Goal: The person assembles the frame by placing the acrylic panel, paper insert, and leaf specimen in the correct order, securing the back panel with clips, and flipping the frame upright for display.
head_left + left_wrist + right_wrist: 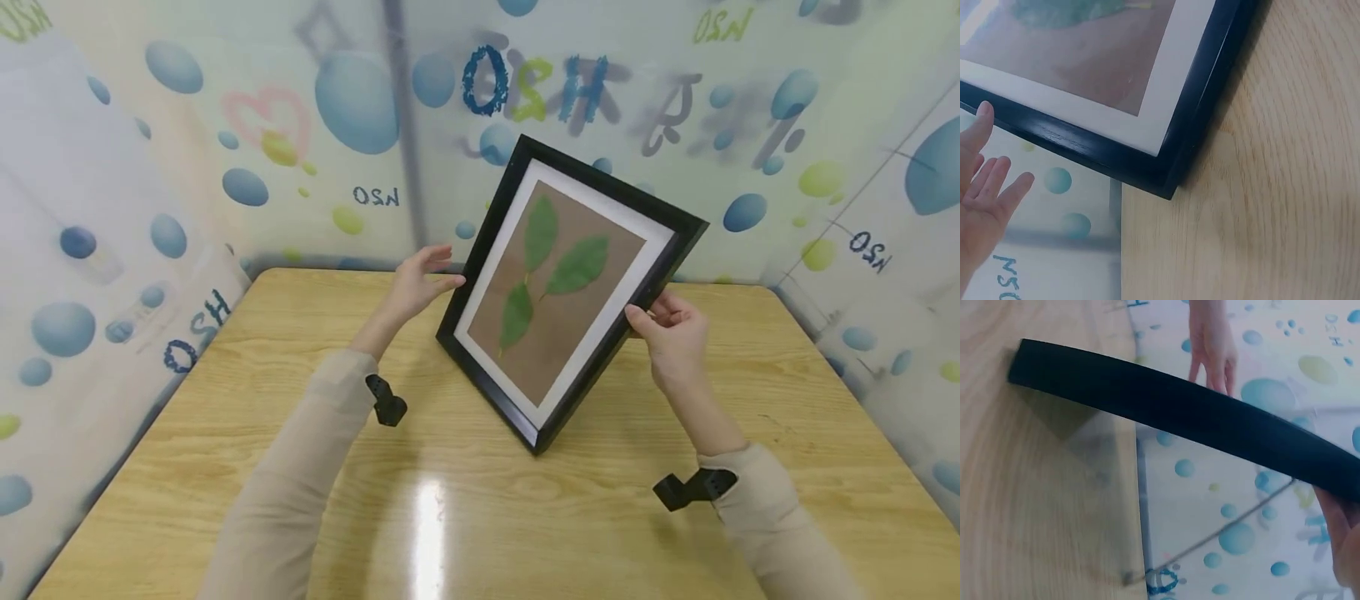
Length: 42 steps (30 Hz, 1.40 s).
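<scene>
A black picture frame (562,321) stands tilted over the table, its lowest corner at the tabletop. Inside it, a white mat surrounds a brown sheet with green leaves (576,265). My right hand (675,337) pinches the right side edge, thumb on the front and fingers behind. At the opposite edge, my left hand (416,287) has its fingers stretched out, thumb tip right at the border. The left wrist view shows those fingers (999,181) spread behind the edge, not wrapped round it. Behind the frame, the right wrist view shows a thin dark rod (1210,534) slanting away.
The wooden table (750,375) spreads below and around the frame. Close behind it hangs a pale sheet wall (360,225) printed with blue and green spots, with similar walls on both sides. Dark wrist cameras (387,402) sit on both sleeves.
</scene>
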{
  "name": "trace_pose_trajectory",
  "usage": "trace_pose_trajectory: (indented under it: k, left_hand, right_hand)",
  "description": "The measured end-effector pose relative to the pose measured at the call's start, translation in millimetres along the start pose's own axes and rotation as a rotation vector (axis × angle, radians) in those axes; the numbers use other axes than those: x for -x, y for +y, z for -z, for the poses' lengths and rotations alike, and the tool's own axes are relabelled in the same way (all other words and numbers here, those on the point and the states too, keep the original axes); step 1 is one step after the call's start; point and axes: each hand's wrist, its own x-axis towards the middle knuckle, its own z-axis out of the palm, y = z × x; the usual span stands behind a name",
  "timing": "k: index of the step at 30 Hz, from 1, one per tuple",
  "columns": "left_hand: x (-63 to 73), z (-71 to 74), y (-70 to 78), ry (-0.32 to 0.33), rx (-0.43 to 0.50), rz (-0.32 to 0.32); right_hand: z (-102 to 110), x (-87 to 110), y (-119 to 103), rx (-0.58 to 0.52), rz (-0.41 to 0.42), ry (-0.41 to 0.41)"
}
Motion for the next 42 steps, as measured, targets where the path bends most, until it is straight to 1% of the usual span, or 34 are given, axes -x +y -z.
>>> trace_pose_trajectory:
  k: [4, 6, 8, 11, 15, 17, 19, 21, 23, 27, 31, 34, 36, 37, 39, 42]
  left_hand:
    - [0.0, 6.9, -4.9, -0.048, -0.014, -0.011]
    - [0.7, 10.6, -6.4, -0.084, -0.013, -0.006]
    - [2.4, 14.9, -6.8, -0.130, 0.011, 0.010]
    - [6.0, 21.1, -5.7, -0.202, 0.082, 0.059]
    - [9.8, 28.5, -6.4, -0.283, 0.133, 0.092]
    - [12.5, 32.0, -7.6, -0.305, 0.122, 0.099]
    - [17.3, 35.4, -8.2, -0.314, 0.113, 0.113]
    - [22.7, 38.4, -9.2, -0.306, 0.108, 0.126]
    - [28.9, 40.9, -9.8, -0.286, 0.113, 0.144]
    - [40.4, 41.7, -10.3, -0.230, 0.113, 0.164]
    - [49.9, 36.7, -10.5, -0.175, 0.127, 0.127]
    - [55.3, 32.1, -10.3, -0.129, 0.159, 0.091]
    - [58.1, 29.7, -10.2, -0.102, 0.170, 0.085]
    - [59.2, 28.7, -10.3, -0.091, 0.176, 0.083]
    - [60.8, 27.2, -10.5, -0.074, 0.185, 0.083]
    - [61.9, 26.2, -11.2, -0.062, 0.190, 0.079]
  right_hand:
    - [5, -9.9, -1, -0.003, -0.001, -0.096]
    - [7, -14.6, -1, -0.018, 0.004, -0.165]
    - [10, -19.4, -1, -0.029, 0.012, -0.236]
    - [12, -27.2, -2, -0.054, 0.021, -0.331]
    - [13, -36.6, -4, -0.058, 0.014, -0.403]
    - [12, -40.3, -6, -0.045, 0.000, -0.430]
    - [12, -43.6, -7, -0.004, -0.018, -0.457]
    - [12, -47.0, -8, 0.041, -0.036, -0.480]
    - [11, -51.3, -9, 0.059, -0.059, -0.504]
    - [10, -57.9, -9, 0.105, -0.104, -0.473]
    - [7, -59.9, -7, 0.147, -0.131, -0.395]
    - [5, -60.0, -5, 0.119, -0.146, -0.356]
    - [3, -60.2, -3, 0.104, -0.157, -0.337]
    - [2, -60.6, -2, 0.116, -0.162, -0.332]
    - [1, -61.5, -1, 0.176, -0.175, -0.329]
    - [-1, -63.4, 1, 0.269, -0.221, -0.334]
